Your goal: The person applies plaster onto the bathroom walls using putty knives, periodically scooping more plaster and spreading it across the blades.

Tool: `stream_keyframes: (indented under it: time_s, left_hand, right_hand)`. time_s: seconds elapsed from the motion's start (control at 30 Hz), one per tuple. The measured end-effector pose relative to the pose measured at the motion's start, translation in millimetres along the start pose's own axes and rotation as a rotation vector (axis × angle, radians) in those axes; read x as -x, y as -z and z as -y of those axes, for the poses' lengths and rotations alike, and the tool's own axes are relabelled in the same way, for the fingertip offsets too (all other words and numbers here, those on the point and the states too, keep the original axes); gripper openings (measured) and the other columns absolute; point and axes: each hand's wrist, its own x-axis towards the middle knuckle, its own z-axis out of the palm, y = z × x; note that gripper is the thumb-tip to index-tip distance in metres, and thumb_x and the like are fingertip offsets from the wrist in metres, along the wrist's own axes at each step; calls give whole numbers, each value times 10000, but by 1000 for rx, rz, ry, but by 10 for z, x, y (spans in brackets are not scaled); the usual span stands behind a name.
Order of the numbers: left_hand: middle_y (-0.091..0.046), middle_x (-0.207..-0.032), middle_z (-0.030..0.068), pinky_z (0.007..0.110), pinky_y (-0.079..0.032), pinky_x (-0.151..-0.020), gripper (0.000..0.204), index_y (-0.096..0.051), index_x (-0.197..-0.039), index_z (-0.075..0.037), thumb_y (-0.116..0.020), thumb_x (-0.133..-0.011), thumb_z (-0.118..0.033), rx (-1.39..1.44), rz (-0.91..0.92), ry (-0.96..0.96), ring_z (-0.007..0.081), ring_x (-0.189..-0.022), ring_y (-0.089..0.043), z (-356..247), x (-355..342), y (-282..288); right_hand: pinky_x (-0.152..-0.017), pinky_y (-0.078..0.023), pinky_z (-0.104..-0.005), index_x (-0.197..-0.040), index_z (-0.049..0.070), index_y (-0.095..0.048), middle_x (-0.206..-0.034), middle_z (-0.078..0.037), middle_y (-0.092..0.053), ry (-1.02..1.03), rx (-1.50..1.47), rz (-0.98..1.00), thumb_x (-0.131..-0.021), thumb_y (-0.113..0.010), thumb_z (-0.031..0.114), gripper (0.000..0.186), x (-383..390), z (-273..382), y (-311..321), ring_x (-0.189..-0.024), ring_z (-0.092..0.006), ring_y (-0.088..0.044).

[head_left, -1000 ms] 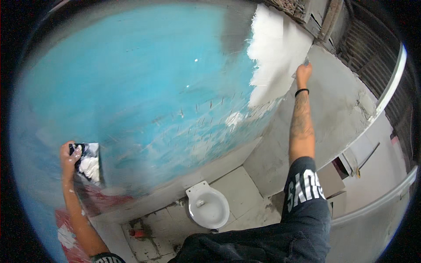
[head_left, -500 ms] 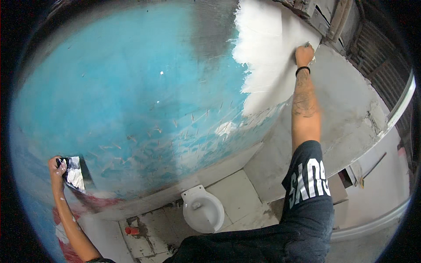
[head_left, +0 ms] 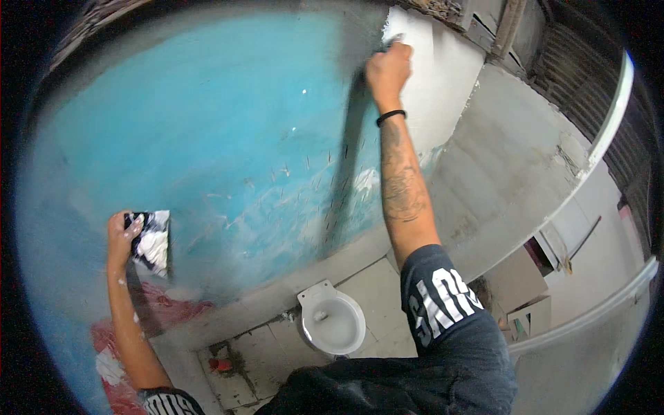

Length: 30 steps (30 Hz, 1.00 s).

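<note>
- Two bare hands are working at a blue wall (head_left: 228, 138), each holding a plastering tool.
- Up high, the right hand (head_left: 389, 69) is closing its grip around a small trowel (head_left: 393, 40), which is pressing against the wall at the edge of a white plastered patch (head_left: 443, 90); the tool itself is mostly hidden and blurred.
- A black band (head_left: 391, 117) is circling the right wrist, and the forearm is reaching up from a dark printed sleeve.
- Lower left, the left hand (head_left: 123, 235) is pinching a flat board (head_left: 151, 241) smeared with white plaster, holding it just beside the wall.
- Below the wall, a white toilet bowl (head_left: 332, 321) is sitting on a tiled floor (head_left: 263, 360), between the two arms.
- Off to the right, a grey bare wall (head_left: 512, 173) is meeting the white patch.
</note>
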Motion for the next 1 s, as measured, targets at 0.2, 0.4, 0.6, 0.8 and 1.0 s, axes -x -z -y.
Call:
stream_keyframes:
  time_s: [0.2, 0.4, 0.6, 0.8, 1.0]
  left_hand:
    - [-534, -659, -2, 246, -379, -568, 178, -577, -730, -16, -632, -745, -185, 506, 77, 145, 89, -605, -451, -524, 347, -99]
    - [-592, -857, 56, 272, -454, -682, 217, -593, -926, 6, -622, -763, -133, 1249, -150, 655, 139, -747, -567, -1318, 1595, -471]
    - [-609, -872, 48, 246, -453, -677, 162, -610, -913, 29, -576, -816, -97, 1392, -322, 652, 110, -757, -568, -1825, 1881, -284]
    - [-601, -808, 32, 246, -462, -592, 159, -597, -921, -4, -563, -827, -127, 1374, -190, 800, 116, -681, -576, -1594, 2204, 92]
    - [-598, -853, 35, 271, -476, -658, 180, -576, -973, 8, -537, -824, -85, 1516, -141, 823, 136, -738, -582, -1496, 2328, 68]
  right_hand:
    - [-764, -452, -302, -1116, -62, -488, -934, -134, -570, -351, -1020, 461, -762, -478, 38, 368, 1271, 1290, 1429, -844, -196, -563]
    - [-802, -471, -378, -1122, -26, -455, -1036, -126, -539, -1142, -1529, 415, -798, -469, -22, 324, 2467, 1547, 2559, -919, -231, -562]
    - [-910, -373, -301, -1219, -24, -408, -1122, -101, -510, -1079, -1586, 636, -743, -520, -63, 491, 2498, 1992, 2943, -1012, -179, -506]
    - [-952, -319, -327, -1148, 22, -481, -1158, -111, -456, -500, -1330, 1045, -564, -459, -180, 618, 2719, 2229, 3062, -1103, -234, -434]
    - [-921, -349, -350, -1113, 96, -519, -1159, -151, -417, 30, -1081, 1154, -574, -460, -179, 608, 2899, 2150, 3052, -1109, -320, -419]
